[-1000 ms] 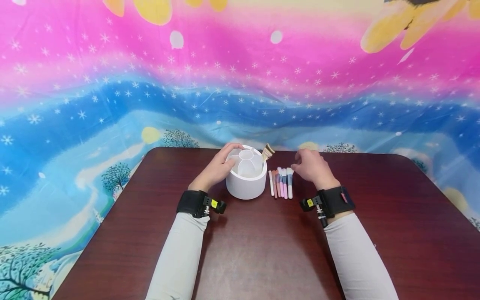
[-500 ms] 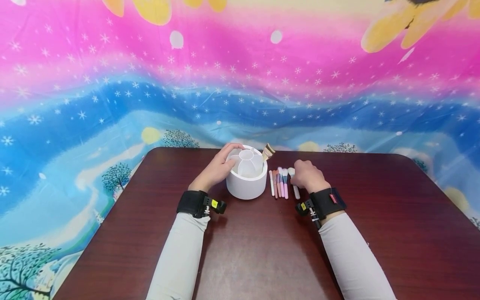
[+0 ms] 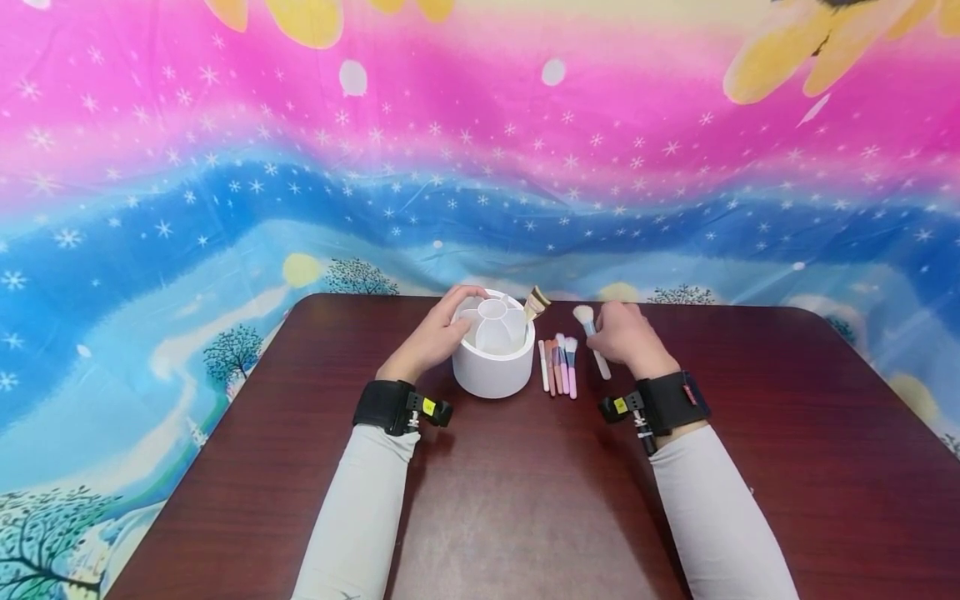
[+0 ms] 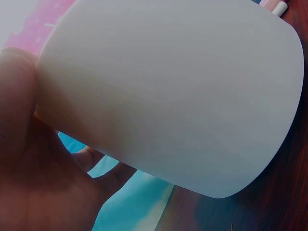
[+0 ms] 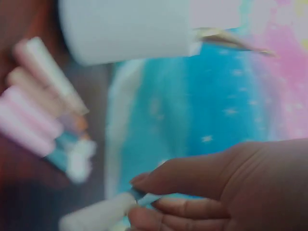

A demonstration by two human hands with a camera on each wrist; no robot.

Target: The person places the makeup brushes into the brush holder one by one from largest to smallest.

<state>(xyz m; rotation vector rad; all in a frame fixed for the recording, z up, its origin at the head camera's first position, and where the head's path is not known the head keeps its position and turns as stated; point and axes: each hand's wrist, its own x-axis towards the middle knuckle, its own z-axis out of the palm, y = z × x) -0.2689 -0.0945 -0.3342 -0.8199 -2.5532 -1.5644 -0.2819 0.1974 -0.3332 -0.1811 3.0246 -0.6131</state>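
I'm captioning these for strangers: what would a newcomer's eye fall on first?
Probably the vivid pink-and-blue backdrop behind the table. Next, the white holder on the table's far side, held by the left hand, a gold brush jutting from it. Right of it, the right hand pinching a pale brush beside a row of brushes.

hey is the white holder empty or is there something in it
Not empty: a brush leans in the holder, its head sticking out the top. Behind the left hand, I can't tell.

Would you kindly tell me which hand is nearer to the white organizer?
Left. The left hand holds the white organizer at its rim; the right hand is apart, to its right, pinching a brush.
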